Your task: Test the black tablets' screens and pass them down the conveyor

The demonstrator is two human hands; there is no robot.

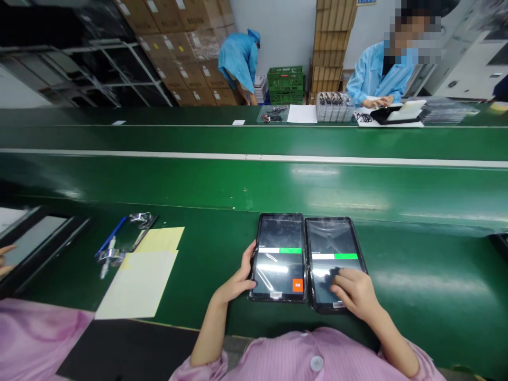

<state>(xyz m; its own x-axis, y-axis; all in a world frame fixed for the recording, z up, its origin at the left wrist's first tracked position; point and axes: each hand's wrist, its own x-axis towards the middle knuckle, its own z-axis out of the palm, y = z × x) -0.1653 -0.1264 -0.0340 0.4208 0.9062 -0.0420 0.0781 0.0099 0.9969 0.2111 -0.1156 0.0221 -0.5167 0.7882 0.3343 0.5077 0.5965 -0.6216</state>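
Two black tablets lie side by side on the green bench in front of me. My left hand [241,275] grips the left edge of the left tablet [280,230], thumb at the front rim and fingers along its side. That screen shows a white and green bar, with an orange square at its lower right. Over the lower part of the right tablet [331,233] is my right hand [355,291], its fingers curled and nothing visible in them. A similar white and green bar crosses this second screen. Whether a fingertip touches the glass is hard to make out.
Left of me are pale paper sheets [138,286], a blue pen [111,236] and metal-ringed items. Another person's hand [6,259] is at the far left. Across the conveyor [198,177], one co-worker [389,74] handles a dark device; another [240,58] bends near green crates [286,79].
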